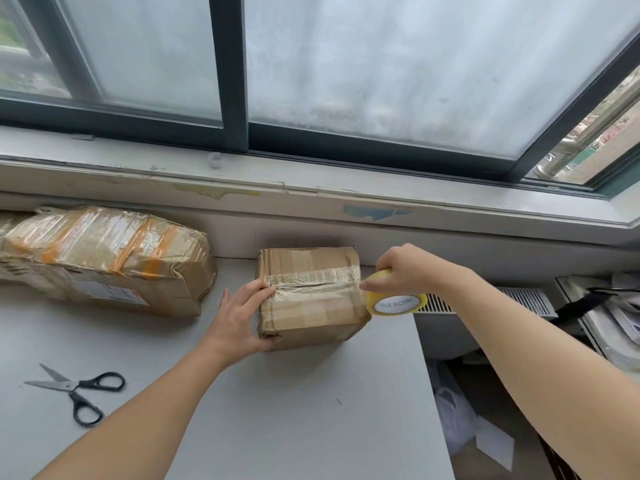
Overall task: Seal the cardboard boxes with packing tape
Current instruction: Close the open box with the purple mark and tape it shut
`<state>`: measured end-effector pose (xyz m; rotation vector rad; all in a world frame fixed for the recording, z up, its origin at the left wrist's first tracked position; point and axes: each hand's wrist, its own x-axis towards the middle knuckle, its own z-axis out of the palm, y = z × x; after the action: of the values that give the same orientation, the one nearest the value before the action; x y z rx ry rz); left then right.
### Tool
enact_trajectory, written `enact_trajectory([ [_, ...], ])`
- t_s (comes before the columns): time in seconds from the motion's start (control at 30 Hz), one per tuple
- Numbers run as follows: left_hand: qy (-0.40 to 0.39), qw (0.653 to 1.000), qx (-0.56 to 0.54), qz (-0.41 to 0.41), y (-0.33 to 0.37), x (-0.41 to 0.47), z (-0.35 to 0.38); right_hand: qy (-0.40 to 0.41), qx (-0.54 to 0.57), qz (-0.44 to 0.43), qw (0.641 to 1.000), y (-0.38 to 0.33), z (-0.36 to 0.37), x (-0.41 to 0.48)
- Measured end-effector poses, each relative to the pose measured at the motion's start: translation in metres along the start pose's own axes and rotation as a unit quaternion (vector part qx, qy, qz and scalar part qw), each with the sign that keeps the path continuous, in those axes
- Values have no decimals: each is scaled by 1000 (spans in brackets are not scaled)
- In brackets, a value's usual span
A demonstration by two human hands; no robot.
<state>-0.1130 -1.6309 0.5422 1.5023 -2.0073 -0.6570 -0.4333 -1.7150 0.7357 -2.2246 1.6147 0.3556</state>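
Cardboard box [311,318] pressed by open-fingered left hand [239,315] — right hand [405,268] grips tape roll [395,302]

Left hand [239,317], right hand [405,270]: bare; forearms bare to frame edge.

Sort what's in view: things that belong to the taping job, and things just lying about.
Job: small box, pressed by the left hand; tape roll in the right hand; scissors; large taped box.
Lying about: plastic bag on the floor; papers at right.
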Motion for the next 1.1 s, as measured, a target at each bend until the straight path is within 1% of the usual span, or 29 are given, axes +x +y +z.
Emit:
enact_trajectory([
  [0.17, -23, 999, -1, -24, 9, -3, -4, -7, -37, 18, 999, 0, 11, 1],
  [0.27, -44, 998, -15, -46, 13, -3, -10, -7, -32, 30, 999, 4, 19, 3],
  [0.37, -6, 993, -75, -90, 21, 3, -11, -12, -10, 33, 999, 8, 18, 6],
  [0.47, 35, 993, -70, -86, 23, 6, -3, 1, -23, 30, 999, 12, 14, 9],
  [0.6, 35, 994, -50, -90, 23, 8, -1, 6, -51, 29, 998, 15, 10, 9],
  [0.77, 47, 994, -53, -86, 24, 11, 2, 10, -63, 30, 997, 13, 14, 13],
  [0.87, 61, 995, 0, -75, 30, 17, 0, 5, -61, 26, 998, 14, 16, 14],
  [0.93, 53, 995, 47, -77, 39, 31, -6, 3, -72, 20, 997, 12, 15, 14],
  [1.1, -22, 992, 105, -73, 67, 111, -24, 22, -96, 7, 995, 10, 8, 12],
])
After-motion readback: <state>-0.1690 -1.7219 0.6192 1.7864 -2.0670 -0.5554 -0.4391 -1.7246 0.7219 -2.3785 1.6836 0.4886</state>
